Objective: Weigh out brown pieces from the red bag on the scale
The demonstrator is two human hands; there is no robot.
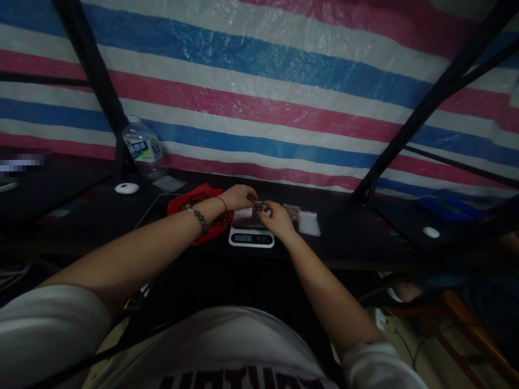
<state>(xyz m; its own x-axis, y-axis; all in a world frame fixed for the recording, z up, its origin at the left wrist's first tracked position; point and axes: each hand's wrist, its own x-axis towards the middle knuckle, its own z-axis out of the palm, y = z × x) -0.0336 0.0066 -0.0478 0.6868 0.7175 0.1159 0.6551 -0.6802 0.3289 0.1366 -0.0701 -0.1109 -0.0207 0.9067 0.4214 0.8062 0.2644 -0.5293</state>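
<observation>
Over a small white digital scale (251,238), both hands meet at a little clear plastic bag (258,206) with brown bits in it. My left hand (240,198) has its fingers closed at the bag's upper left edge. From the right, my right hand (280,220) grips the same bag between thumb and fingers. The scale's display is lit, but its figures are too blurred to read. Beneath my left forearm lies an open red bag (205,235) holding small brown pieces, partly hidden by the wrist.
Right of the scale lie a filled small bag (292,212) and a stack of clear bags (310,223). A large plastic bottle (144,151) stands at the back left near a white rounded object (127,188). Black frame bars (389,146) slope before the striped sheet (259,108).
</observation>
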